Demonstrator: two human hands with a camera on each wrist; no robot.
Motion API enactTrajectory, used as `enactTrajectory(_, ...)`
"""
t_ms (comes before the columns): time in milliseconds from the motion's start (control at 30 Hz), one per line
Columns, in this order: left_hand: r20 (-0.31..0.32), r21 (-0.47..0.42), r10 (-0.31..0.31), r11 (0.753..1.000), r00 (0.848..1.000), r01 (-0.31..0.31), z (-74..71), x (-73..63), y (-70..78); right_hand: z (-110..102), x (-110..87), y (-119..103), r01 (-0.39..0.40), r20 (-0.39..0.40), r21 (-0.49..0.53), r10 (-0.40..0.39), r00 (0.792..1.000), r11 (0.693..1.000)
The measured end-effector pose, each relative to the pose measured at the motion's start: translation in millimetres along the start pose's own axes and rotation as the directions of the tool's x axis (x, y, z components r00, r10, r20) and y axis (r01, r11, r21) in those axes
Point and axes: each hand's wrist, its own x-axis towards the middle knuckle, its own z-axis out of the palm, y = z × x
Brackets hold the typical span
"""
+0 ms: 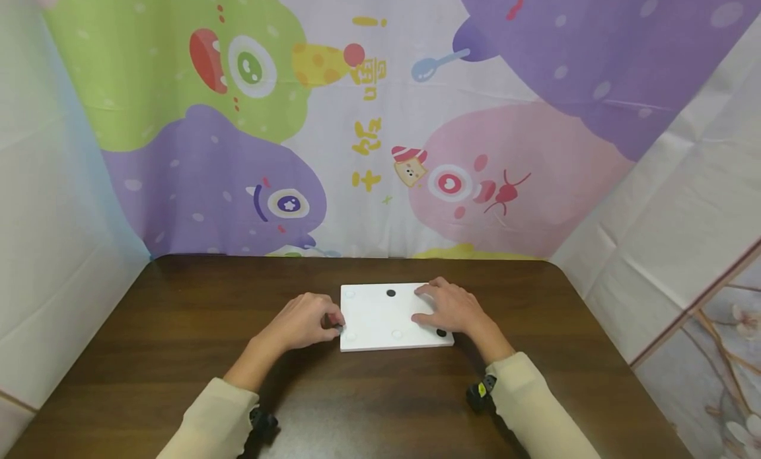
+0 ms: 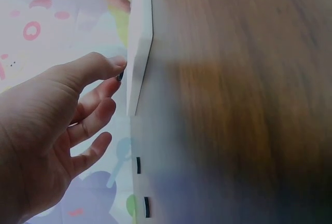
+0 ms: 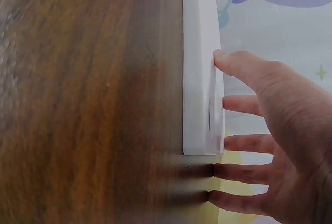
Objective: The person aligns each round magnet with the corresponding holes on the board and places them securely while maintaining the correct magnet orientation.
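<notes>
On the brown table (image 1: 380,393), steady the flat white board (image 1: 374,310) with your right hand (image 1: 448,307), fingers spread, gripping nothing, while your left hand (image 1: 304,320), at the board's left edge, pinches a small dark piece (image 2: 120,77), best held lightly.

left hand (image 1: 304,323): thumb (image 2: 93,67) meeting forefinger (image 2: 99,95), seemingly pinched | right hand (image 1: 452,307): palm down, fingers (image 3: 243,172) spread, nearly straight

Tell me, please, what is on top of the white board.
Two black circles and three pale circles show on the white board. The right hand covers one part; whatever lies beneath it cannot be seen.
</notes>
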Motion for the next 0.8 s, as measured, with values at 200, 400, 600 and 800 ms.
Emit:
enactTrajectory(200, 0.016, -0.011, -0.004, 1.0, 1.0, 0.004, 2.7, 3.8, 6.2, -0.4, -0.4, -0.4, -0.002, 0.003, -0.006, 0.002, 1.0, 1.0)
enactTrajectory(400, 0.027, -0.003, -0.012, 1.0, 1.0, 0.012, 3.0, 10.7, 13.2, 0.2, 0.7, 1.0, -0.001, 0.007, -0.013, 0.001, 1.0, 1.0)
enactTrajectory(600, 0.013, 0.003, 0.018, 1.0, 1.0, -0.018, 1.1, 18.6, 22.5, -1.7, 0.4, 1.8, 0.001, 0.002, -0.017, -0.001, 1.0, 1.0)
enactTrajectory(800, 0.02, -0.011, 0.016, 1.0, 1.0, -0.015, 2.4, 22.9, 29.7, -2.3, -0.2, 0.7, 0.009, 0.006, -0.009, -0.009, 1.0, 1.0)
